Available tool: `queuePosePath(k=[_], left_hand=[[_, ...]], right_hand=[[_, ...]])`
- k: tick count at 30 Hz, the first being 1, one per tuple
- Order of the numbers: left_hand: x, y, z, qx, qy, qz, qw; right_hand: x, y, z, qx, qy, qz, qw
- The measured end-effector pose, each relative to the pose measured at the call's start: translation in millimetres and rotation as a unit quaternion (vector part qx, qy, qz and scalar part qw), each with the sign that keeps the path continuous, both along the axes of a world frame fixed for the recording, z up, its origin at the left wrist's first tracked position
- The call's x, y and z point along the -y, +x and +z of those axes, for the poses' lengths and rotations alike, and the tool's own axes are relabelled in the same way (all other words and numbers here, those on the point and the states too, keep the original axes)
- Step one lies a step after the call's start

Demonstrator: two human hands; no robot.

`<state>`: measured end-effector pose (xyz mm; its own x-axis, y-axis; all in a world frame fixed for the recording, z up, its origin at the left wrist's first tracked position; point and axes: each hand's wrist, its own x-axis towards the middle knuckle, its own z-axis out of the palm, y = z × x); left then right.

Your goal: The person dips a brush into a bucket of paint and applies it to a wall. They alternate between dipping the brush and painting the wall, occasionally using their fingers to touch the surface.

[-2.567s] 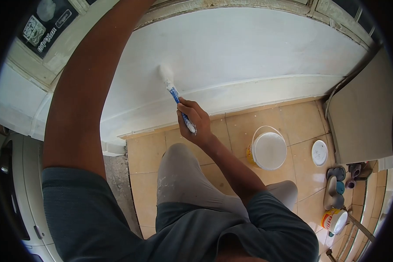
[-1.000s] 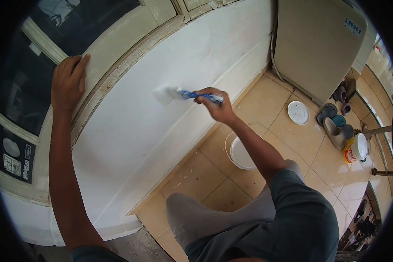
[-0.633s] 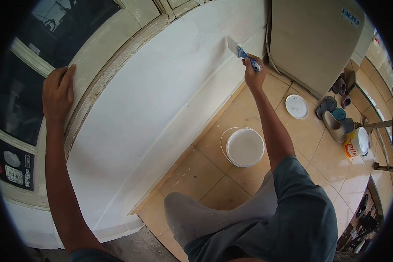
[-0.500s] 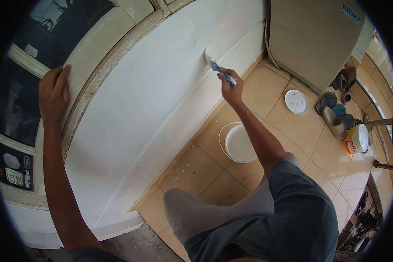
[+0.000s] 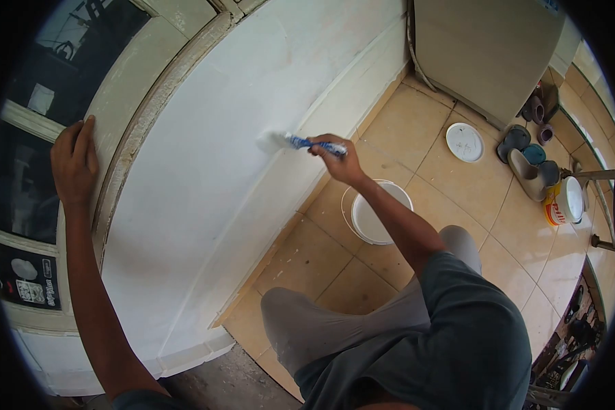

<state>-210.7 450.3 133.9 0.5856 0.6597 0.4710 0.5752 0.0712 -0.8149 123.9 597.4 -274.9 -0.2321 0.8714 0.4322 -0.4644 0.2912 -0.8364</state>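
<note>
Brush (image 5: 312, 145) against the broad white wall (image 5: 198, 130), its blurred tip appearing to meet the surface just above the lower ledge; the motion blur hides the exact contact. Beside the wall, the pale frame (image 5: 143, 61) bears the left hand (image 5: 75, 164), laid along it with fingers extended and no tool in them. On the tiled floor (image 5: 417, 137), the bucket (image 5: 383, 213) lies partly behind the right forearm (image 5: 403, 222), away from the brush. The right hand (image 5: 342, 164) has the brush clasped by its handle (image 5: 329, 147), thumb and fingers closed round it; how firmly, I cannot tell.

As a whole, the brush should be light, with a little more weight at the head if the bristles are loaded. The handle looks rigid and not at all fragile, but the white smears on its blue surface could make it slippery if wet. The best hold is on the handle, close behind the head, where the fingers can steer without touching the bristles (image 5: 273, 141). Those should be soft and springy, bending under light pressure and splaying if pushed hard.

Its long axis runs nearly level across the view, dipping slightly to the right. The bristles point left, away from the hand, and the butt (image 5: 344, 151) points right, showing beyond the fingers.
</note>
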Motion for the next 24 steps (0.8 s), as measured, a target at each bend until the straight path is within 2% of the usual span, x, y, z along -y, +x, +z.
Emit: queuePosePath(k=[3, 7, 12, 15, 19, 23, 24], left_hand=[[1.6, 1.2, 0.0, -0.002, 0.001, 0.0, 1.0], [0.3, 1.0, -1.5, 0.001, 0.002, 0.003, 1.0], [0.6, -0.4, 0.3, -0.003, 0.005, 0.0, 1.0], [-0.5, -0.2, -0.2, 0.0, 0.003, -0.004, 1.0], [-0.6, -1.2, 0.8, -0.004, -0.004, -0.009, 1.0], [-0.8, -17.0, 3.2, -0.011, -0.007, -0.009, 1.0], [-2.4, -7.8, 0.5, -0.015, 0.005, -0.058, 0.998]], right_hand=[[-71.0, 38.3, -9.5, 0.006, 0.0, -0.124, 0.992], [-133.3, 66.7, -6.9, -0.009, 0.006, -0.217, 0.976], [-153.5, 77.6, 0.2, -0.031, 0.029, -0.361, 0.932], [-147.3, 71.6, -2.9, -0.054, 0.014, -0.382, 0.923], [-94.7, 29.6, -9.0, 0.0, 0.027, -0.244, 0.97], [5.0, -19.2, -11.2, 0.059, 0.059, -0.167, 0.982], [27.4, -33.4, -17.6, 0.052, 0.068, -0.144, 0.986]])
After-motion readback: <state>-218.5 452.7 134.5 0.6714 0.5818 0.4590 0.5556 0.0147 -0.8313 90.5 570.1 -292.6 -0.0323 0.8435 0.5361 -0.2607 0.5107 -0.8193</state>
